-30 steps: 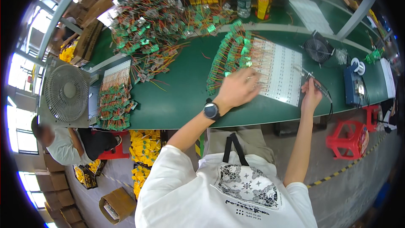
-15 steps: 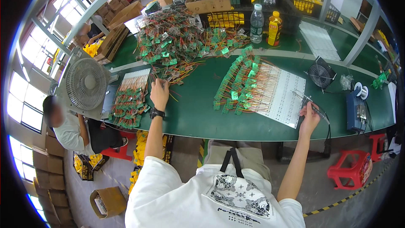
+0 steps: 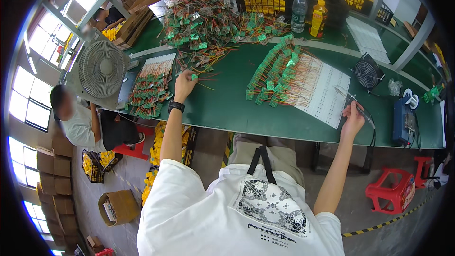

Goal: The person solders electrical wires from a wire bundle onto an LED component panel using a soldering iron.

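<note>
My left hand (image 3: pixel 185 86), a watch on its wrist, pinches a small green circuit board (image 3: pixel 195 77) with thin orange and yellow wires. It is beside the front of a big heap of wired circuit boards (image 3: pixel 201 21). In my right hand (image 3: pixel 353 119) is a soldering iron (image 3: pixel 364 112) on a black cable, its metal tip over the right edge of a white perforated board (image 3: pixel 327 90). Wires run in rows from that board to several green circuit boards (image 3: pixel 272 78) on its left. A second white board (image 3: pixel 161 61), similarly loaded, lies left of my left hand.
A grey fan (image 3: pixel 102 68) stands at the table's left end, near a seated person (image 3: pixel 80 118). A small black fan (image 3: pixel 368 75), a blue soldering station (image 3: pixel 403 121) and a wire spool (image 3: pixel 411 99) are on the right. Two bottles (image 3: pixel 299 12) stand behind.
My left hand has come slightly back from the heap, and a small wired circuit board now shows in its fingers. The right hand keeps the soldering iron by the white board. The whole view has shifted.
</note>
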`<state>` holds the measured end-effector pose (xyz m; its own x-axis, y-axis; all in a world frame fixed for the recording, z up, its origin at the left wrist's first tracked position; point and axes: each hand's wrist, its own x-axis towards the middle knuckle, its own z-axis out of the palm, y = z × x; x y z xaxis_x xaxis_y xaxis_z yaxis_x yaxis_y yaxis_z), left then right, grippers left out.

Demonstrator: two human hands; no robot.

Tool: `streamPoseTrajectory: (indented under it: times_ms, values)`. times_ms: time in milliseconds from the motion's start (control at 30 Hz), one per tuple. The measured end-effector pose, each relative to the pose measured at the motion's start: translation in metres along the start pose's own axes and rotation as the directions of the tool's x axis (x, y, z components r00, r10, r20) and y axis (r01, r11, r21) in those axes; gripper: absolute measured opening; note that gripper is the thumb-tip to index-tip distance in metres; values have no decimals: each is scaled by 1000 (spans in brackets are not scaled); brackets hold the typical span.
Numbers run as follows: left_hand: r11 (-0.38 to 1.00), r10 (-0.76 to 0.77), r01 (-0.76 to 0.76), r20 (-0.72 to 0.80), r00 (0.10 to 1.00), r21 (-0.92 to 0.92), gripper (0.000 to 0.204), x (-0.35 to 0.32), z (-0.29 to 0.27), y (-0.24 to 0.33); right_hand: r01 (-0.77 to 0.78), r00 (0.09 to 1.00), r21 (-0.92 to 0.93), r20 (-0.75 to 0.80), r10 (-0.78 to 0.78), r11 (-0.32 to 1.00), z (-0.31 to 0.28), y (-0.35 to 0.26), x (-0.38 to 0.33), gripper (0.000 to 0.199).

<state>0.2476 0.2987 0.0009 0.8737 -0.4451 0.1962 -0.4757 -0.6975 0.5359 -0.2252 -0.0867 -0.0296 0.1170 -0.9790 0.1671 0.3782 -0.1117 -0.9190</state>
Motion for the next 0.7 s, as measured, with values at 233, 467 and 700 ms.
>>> streamPoseTrajectory:
  times_ms: [233,467,700]
  values:
    - [943,319,-304,-106,942,135,23,-9,-22,-7,-8,1000,29,15,7,1000,5,1,-2,23]
    - [865,42,-58,-44,998,-499,15,-44,-27,49,-12,1000,-4,-25,12,1000,-3,5,2,23]
    - [829,215,178,596,774,-530,15,-133,0,128,-36,999,13,-23,37,999,1,1,0,20]
